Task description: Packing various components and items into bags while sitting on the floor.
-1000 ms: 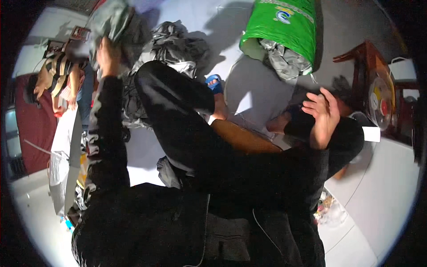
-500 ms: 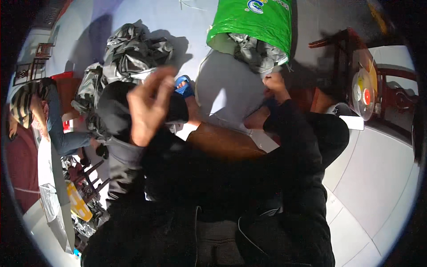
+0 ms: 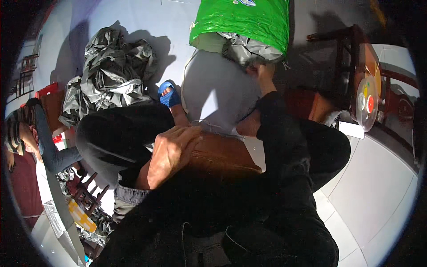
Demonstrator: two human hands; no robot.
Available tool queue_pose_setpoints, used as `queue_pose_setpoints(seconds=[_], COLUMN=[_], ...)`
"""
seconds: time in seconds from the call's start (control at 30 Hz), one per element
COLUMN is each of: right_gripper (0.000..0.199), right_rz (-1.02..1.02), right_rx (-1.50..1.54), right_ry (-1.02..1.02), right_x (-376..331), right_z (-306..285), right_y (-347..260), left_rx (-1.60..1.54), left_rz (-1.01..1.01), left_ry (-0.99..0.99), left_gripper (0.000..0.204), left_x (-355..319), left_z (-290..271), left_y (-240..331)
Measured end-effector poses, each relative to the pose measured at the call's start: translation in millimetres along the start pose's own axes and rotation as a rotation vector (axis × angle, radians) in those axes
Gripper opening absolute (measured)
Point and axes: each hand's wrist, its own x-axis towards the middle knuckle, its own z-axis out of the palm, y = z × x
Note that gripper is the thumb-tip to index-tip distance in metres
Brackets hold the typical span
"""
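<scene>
The fingers of the left hand lie curled and loosely together, palm down, on the near edge of a brown wooden stool; they rest on it rather than clamp it, and the stool runs out from under them toward the right, between the person's knees. The right hand reaches far forward; its fingers are bunched at the crumpled silver lining that spills from the mouth of a green sack, and they seem to pinch that lining, though the fingertips are partly hidden in its folds, so the grip cannot be told for sure. Just below that hand a grey sheet spreads flat on the pale floor, touching the sack's mouth and reaching back to the stool's far edge; a foot in a blue sandal rests at the sheet's left edge. Further left lies a heap of crumpled silver-grey plastic; to the right stands a dark wooden chair, and beside it a round clear lid. At the far left sits another person.
</scene>
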Motion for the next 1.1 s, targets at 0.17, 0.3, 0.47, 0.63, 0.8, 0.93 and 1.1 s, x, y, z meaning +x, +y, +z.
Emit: queue_pose_setpoints(seconds=[0.17, 0.3, 0.47, 0.63, 0.8, 0.93, 1.1], right_gripper=[0.021, 0.02, 0.02, 0.023, 0.024, 0.018, 0.025], right_rz=[0.154, 0.207, 0.233, -0.137, -0.429, -0.579, -0.288], right_rx=[0.397, -0.269, -0.217, -0.527, -0.672, -0.916, -1.068], right_ry=[-0.177, -0.336, -0.568, -0.613, -0.499, -0.211, -0.083], right_x=[-51.6, -125.8, -177.5, -193.2, -202.2, -203.4, -167.6], right_z=[37.8, 76.1, 66.5, 81.5, 80.3, 67.9, 32.6], right_y=[-14.3, -65.8, -64.1, -72.4, -73.6, -107.6, -145.7], left_rx=[-0.006, 0.07, 0.151, 0.126, 0.164, 0.002, -0.013], left_rz=[-0.029, -0.008, -0.004, -0.082, -0.004, -0.016, 0.278], left_ry=[-0.019, -0.032, -0.13, -0.209, -0.258, -0.251, 0.064], left_gripper=[0.017, 0.015, 0.022, 0.028, 0.029, 0.038, 0.014], left_x=[1.3, -7.1, -8.6, -12.6, -16.4, -30.6, -29.0], left_z=[1.9, 2.9, 4.8, 6.5, 21.1, 24.1, 30.0], left_y=[2.4, -3.7, -8.7, -10.5, -20.9, -36.4, -32.1])
